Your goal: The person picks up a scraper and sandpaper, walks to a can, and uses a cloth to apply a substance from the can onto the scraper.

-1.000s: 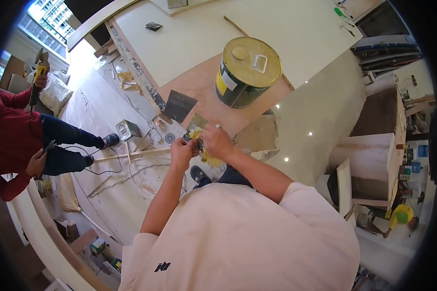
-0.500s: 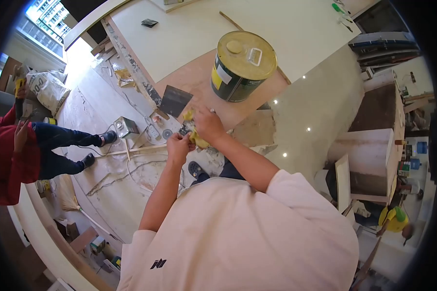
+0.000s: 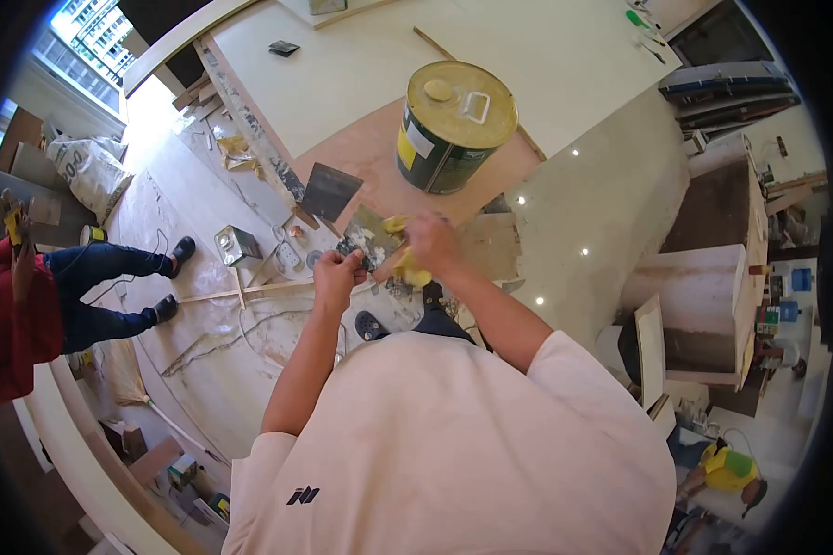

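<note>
My left hand (image 3: pixel 339 277) is closed, its fingers pinching the edge of what looks like a putty knife (image 3: pixel 368 239), its flat blade speckled grey and white. Just to the right, my right hand (image 3: pixel 434 244) is closed around a crumpled yellow rag (image 3: pixel 415 272), which sticks out above and below the fingers. A brown strip, perhaps the knife's handle, shows between the hands. Beyond them a dark flat scraper blade (image 3: pixel 331 191) lies at the table's near edge. A large green metal drum (image 3: pixel 450 162) with a yellowish lid stands on the tabletop behind my right hand.
The pale worktable (image 3: pixel 342 83) bears a small black piece (image 3: pixel 284 48) and a wood strip (image 3: pixel 435 43). A metal can (image 3: pixel 238 246), cords and debris lie on the floor. One person in a red top (image 3: pixel 17 319) stands left; another in yellow (image 3: pixel 729 467) is lower right.
My right hand has moved right with the yellow rag, away from my left hand, showing more of the speckled blade. The person in red has shifted their feet and hands.
</note>
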{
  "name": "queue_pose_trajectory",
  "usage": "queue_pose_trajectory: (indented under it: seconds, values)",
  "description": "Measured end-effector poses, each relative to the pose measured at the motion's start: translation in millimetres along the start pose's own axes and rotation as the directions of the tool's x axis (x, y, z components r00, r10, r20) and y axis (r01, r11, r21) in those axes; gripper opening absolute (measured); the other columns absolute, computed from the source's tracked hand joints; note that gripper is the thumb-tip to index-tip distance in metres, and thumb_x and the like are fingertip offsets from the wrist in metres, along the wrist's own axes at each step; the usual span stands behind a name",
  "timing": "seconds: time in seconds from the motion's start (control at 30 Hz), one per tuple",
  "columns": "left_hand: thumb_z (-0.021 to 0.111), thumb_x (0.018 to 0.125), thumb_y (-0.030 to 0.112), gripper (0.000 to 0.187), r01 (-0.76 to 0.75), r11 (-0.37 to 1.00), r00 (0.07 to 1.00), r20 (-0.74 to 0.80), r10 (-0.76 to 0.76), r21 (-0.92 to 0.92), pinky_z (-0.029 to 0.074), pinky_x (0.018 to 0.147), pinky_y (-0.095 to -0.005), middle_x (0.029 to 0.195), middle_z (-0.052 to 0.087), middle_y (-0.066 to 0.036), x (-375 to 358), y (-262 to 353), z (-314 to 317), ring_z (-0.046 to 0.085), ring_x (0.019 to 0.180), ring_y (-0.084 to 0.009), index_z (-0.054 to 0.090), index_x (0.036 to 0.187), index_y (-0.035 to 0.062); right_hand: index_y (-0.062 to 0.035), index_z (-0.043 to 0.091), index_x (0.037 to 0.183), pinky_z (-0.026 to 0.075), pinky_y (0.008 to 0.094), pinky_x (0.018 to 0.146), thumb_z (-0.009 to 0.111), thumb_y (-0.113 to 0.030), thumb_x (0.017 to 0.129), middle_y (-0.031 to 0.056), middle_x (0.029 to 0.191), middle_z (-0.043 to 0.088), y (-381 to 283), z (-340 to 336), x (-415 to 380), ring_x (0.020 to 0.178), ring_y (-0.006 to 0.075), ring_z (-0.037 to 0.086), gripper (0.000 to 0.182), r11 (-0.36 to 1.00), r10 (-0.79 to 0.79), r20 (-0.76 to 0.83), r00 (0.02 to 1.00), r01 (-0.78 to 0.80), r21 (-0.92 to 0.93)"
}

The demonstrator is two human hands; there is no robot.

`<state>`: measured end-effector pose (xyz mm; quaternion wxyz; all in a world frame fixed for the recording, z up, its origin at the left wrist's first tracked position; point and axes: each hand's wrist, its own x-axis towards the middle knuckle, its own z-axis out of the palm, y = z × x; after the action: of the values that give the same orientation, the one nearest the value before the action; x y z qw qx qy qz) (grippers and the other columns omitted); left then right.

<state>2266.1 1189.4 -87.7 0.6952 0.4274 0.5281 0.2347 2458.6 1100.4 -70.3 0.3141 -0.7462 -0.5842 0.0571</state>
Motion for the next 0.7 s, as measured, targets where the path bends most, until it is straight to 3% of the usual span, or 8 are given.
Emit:
queue_pose_trajectory:
  seconds: [0.03, 0.13, 0.2, 0.27, 0.37, 0.4, 0.57, 0.7]
  values:
    - [0.071, 0.085, 0.012, 0.027, -0.027, 1.0, 1.0, -0.003, 0.026, -0.01, 0.052, 0.047, -0.0279, 0.066, 0.058, -0.005, 0, 3, 0, 0.06, 0.052, -0.0136, 0.049, 0.071, 0.0037, -0.0017, 0.068, 0.087, 0.05, 0.0415, 0.072, 0.057, -0.011, 0.082, 0.0167, 0.09, 0.063, 10, -13, 0, 0.081, 0.0344, 0.062, 0.015, 0.997, 0.071, -0.065, 0.995, -0.068, 0.038]
    - [0.071, 0.084, 0.008, 0.024, -0.398, 0.892, 0.917, 0.056, 0.396, 0.212, 0.049, 0.05, -0.0314, 0.069, 0.059, -0.004, -11, 16, -17, 0.06, 0.055, -0.017, 0.051, 0.071, 0.0046, 0.0, 0.069, 0.093, 0.05, 0.0378, 0.071, 0.062, -0.01, 0.082, 0.0159, 0.091, 0.064, 4, -60, 7, 0.079, 0.0318, 0.063, 0.016, 0.961, 0.22, -0.191, 0.957, -0.179, 0.209]
    - [0.071, 0.08, 0.006, 0.021, -0.705, 0.535, 0.653, 0.132, 0.746, 0.466, 0.047, 0.053, -0.0338, 0.072, 0.061, -0.004, -29, 39, -14, 0.06, 0.06, -0.021, 0.052, 0.071, 0.006, 0.0008, 0.069, 0.095, 0.05, 0.035, 0.071, 0.066, -0.009, 0.082, 0.0148, 0.089, 0.064, -17, -83, 15, 0.078, 0.0293, 0.063, 0.017, 0.921, 0.291, -0.222, 0.93, -0.21, 0.329]
    - [0.067, 0.072, 0.004, 0.014, -0.785, 0.063, 0.35, 0.358, 0.865, 0.616, 0.047, 0.063, -0.0365, 0.085, 0.063, -0.005, -36, 51, -14, 0.06, 0.075, -0.0268, 0.054, 0.074, 0.0085, 0.0013, 0.069, 0.095, 0.049, 0.0323, 0.07, 0.069, -0.009, 0.081, 0.0137, 0.087, 0.064, -33, -97, 18, 0.077, 0.0266, 0.063, 0.017, 0.874, 0.344, -0.226, 0.911, -0.223, 0.432]
    - [0.063, 0.07, 0.007, 0.012, -0.76, -0.212, 0.286, 0.609, 0.74, 0.614, 0.045, 0.072, -0.037, 0.092, 0.061, -0.003, -28, 39, -17, 0.058, 0.085, -0.0235, 0.055, 0.078, 0.0093, 0.0012, 0.069, 0.095, 0.049, 0.0307, 0.07, 0.068, -0.009, 0.082, 0.0126, 0.086, 0.063, -38, -87, 18, 0.076, 0.0245, 0.062, 0.017, 0.862, 0.317, -0.201, 0.927, -0.193, 0.469]
    - [0.06, 0.069, 0.009, 0.013, -0.744, -0.232, 0.305, 0.627, 0.716, 0.627, 0.042, 0.08, -0.0382, 0.094, 0.058, -0.003, -29, 31, -19, 0.056, 0.091, -0.0228, 0.055, 0.081, 0.0102, 0.0014, 0.069, 0.095, 0.049, 0.031, 0.07, 0.068, -0.009, 0.082, 0.0129, 0.087, 0.063, -38, -80, 15, 0.076, 0.0248, 0.063, 0.016, 0.863, 0.32, -0.14, 0.937, -0.227, 0.451]
    - [0.06, 0.069, 0.007, 0.012, -0.687, -0.162, 0.367, 0.53, 0.764, 0.709, 0.039, 0.081, -0.038, 0.093, 0.058, -0.003, -32, 12, -18, 0.055, 0.089, -0.0231, 0.055, 0.08, 0.0104, 0.0024, 0.069, 0.097, 0.048, 0.0291, 0.073, 0.067, -0.006, 0.084, 0.0109, 0.091, 0.064, -49, -48, 5, 0.081, 0.0201, 0.062, 0.016, 0.89, 0.26, 0.052, 0.964, -0.26, 0.374]
    - [0.058, 0.072, 0.006, 0.016, -0.634, -0.126, 0.47, 0.51, 0.72, 0.763, 0.039, 0.081, -0.0382, 0.094, 0.058, -0.007, -27, 13, -4, 0.055, 0.088, -0.0249, 0.056, 0.087, 0.0086, 0.0016, 0.07, 0.097, 0.048, 0.0301, 0.073, 0.067, -0.007, 0.083, 0.0116, 0.091, 0.064, -55, -49, 13, 0.082, 0.0216, 0.062, 0.016, 0.873, 0.282, 0.021, 0.959, -0.266, 0.41]
